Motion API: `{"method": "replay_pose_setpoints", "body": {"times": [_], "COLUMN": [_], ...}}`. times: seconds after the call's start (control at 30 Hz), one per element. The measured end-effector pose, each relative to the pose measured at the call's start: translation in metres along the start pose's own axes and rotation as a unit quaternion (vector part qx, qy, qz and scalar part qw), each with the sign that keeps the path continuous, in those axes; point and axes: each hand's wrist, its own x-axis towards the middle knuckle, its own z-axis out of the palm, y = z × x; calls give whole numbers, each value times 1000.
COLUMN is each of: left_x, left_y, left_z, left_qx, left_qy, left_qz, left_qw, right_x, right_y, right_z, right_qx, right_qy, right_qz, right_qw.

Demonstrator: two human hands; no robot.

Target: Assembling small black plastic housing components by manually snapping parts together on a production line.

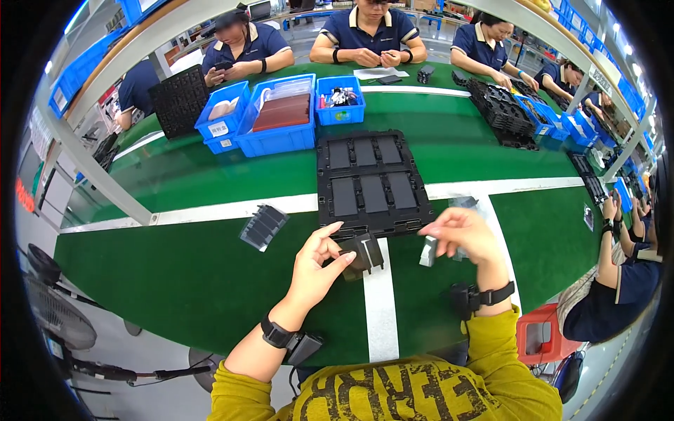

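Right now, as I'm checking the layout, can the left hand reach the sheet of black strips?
Probably yes: only green tabletop shows between the left hand and the sheet, though the hand holds a black part.

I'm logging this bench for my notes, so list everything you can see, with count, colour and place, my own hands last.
worktop: one, green with white strips, mid-view
tray stack: one, black, centre
flat pieces: six, dark grey, in the top tray
other trays: several, black, upper left and right
bins: several, blue, beyond the tray stack and far right
sheets: pile, reddish-brown, in the largest bin
segmented strip: one, black, left of the tray stack
co-workers: several, navy shirts, far side and right
fan: at least one, dark, lower left
stool: one, red, lower right
black part: one, black, near the tray stack
pale strip: one, whitish, blurred, right of the black part
wristbands: two, black, one per wrist
left hand: one, bare, holding the black part
right hand: one, bare, at the pale strip
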Motion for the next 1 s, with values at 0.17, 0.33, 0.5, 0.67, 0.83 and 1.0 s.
{"method": "replay_pose_setpoints", "body": {"times": [0.17,0.33,0.5,0.67,0.83,1.0], "left_x": [-6,-11,-11,-12,-17,-13], "left_y": [-6,-10,-4,-4,-7,-1], "left_z": [2,10,8,9,2,-3], "left_qx": [-25,93,336,425,476,526], "left_qy": [-56,-88,-82,-105,-97,-92], "left_qz": [-105,-118,-15,76,106,94], "left_qw": [993,985,938,896,868,840], "right_x": [13,33,28,33,67,106], "right_y": [25,61,50,25,-2,-3], "right_z": [-56,-75,-65,-28,67,92], "right_qx": [-239,-384,-307,-127,-341,-441], "right_qy": [282,361,392,293,6,0], "right_qz": [18,-63,-59,-141,-316,-317], "right_qw": [929,847,865,937,885,840]}}
